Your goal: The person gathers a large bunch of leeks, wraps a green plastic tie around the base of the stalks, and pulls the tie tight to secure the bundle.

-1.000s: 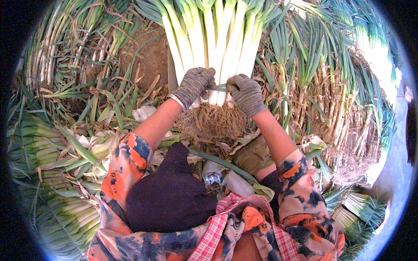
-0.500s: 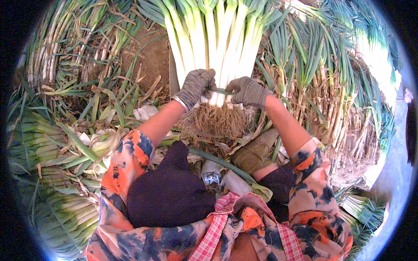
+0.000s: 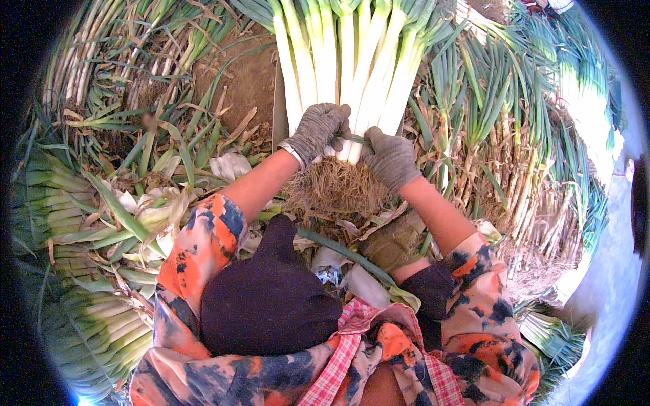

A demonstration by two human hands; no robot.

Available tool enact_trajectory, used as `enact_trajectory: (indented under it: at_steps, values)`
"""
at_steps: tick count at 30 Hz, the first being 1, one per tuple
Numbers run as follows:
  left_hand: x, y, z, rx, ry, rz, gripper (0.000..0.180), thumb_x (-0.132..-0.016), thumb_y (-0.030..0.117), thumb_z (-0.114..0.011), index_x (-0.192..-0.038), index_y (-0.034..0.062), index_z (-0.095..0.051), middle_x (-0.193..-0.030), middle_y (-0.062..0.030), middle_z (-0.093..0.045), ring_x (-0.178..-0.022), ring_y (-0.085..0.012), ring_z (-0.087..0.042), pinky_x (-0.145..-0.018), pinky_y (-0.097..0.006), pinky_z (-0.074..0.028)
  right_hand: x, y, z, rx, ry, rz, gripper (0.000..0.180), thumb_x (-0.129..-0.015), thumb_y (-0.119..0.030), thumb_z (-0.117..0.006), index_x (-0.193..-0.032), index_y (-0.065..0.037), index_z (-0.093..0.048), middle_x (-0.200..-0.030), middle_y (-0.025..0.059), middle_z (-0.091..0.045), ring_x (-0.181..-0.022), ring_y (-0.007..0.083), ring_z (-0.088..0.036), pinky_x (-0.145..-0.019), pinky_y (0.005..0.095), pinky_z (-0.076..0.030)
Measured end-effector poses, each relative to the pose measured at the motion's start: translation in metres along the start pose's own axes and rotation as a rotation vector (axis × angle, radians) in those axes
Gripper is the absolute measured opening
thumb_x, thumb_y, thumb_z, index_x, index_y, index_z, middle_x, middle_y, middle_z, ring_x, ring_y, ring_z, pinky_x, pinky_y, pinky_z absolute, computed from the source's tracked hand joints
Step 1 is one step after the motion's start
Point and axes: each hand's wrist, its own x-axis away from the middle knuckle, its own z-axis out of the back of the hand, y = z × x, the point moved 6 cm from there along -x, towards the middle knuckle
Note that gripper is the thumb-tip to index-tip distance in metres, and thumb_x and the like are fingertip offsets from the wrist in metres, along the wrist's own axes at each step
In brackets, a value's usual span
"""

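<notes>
A bunch of big green onions (image 3: 359, 74) lies in front of me, white stalks side by side, green leaves away from me. Its tangled brown roots (image 3: 332, 186) point toward me. A narrow green tie (image 3: 357, 139) crosses the stalks just above the roots. My left hand (image 3: 318, 128), in a grey glove, is closed at the tie's left end, against the stalks. On the other side my right hand (image 3: 393, 159), gloved alike, pinches the tie's right end between thumb and fingers. Whether the tie is knotted is hidden by the fingers.
Untrimmed onions with dry leaves are heaped at the right (image 3: 521, 135) and far left (image 3: 88, 68). Cleaned onion bundles (image 3: 101, 331) lie at the lower left. Peeled leaves (image 3: 142, 216) litter the ground beside my dark-clothed knee (image 3: 264, 304).
My right hand has turned, its fingers now pointing more away from me, and its wrist has come nearer. The bunch and my left hand appear slightly farther right.
</notes>
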Motion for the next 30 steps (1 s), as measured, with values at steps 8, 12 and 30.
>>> enact_trajectory:
  at_steps: [8,12,30]
  values:
    - [-0.002,0.0,0.004,0.054,-0.032,-0.019,0.021,-0.084,0.024,-0.061,-0.079,0.0047,-0.058,-0.064,-0.0043,-0.057,-0.053,-0.0137,-0.055,-0.043,-0.026,-0.045,-0.013,-0.028,0.006,0.357,-0.206,0.135,0.016,-0.075,-0.021,-0.053,-0.08,-0.009,-0.062,-0.073,0.0135,-0.064,-0.068,0.0263,-0.063,-0.055,0.0391,-0.049]
    - [0.003,0.003,0.004,0.102,-0.014,0.009,0.021,-0.084,0.024,-0.06,-0.078,0.0044,-0.058,-0.064,-0.0044,-0.057,-0.056,-0.0137,-0.056,-0.044,-0.026,-0.046,-0.023,-0.02,0.004,0.273,-0.252,0.217,0.02,-0.075,-0.021,-0.051,-0.081,-0.008,-0.065,-0.073,0.0143,-0.064,-0.07,0.0294,-0.063,-0.062,0.0407,-0.049]
    - [0.039,0.026,0.005,-0.595,-0.007,-0.448,0.021,-0.086,0.024,-0.056,-0.087,0.0039,-0.063,-0.073,-0.0065,-0.062,-0.06,-0.0146,-0.055,-0.057,-0.026,-0.046,0.015,0.012,-0.026,-1.448,-0.269,-0.436,0.021,-0.08,-0.022,-0.058,-0.083,-0.002,-0.061,-0.068,0.0028,-0.057,-0.058,0.011,-0.052,-0.052,0.0256,-0.044]
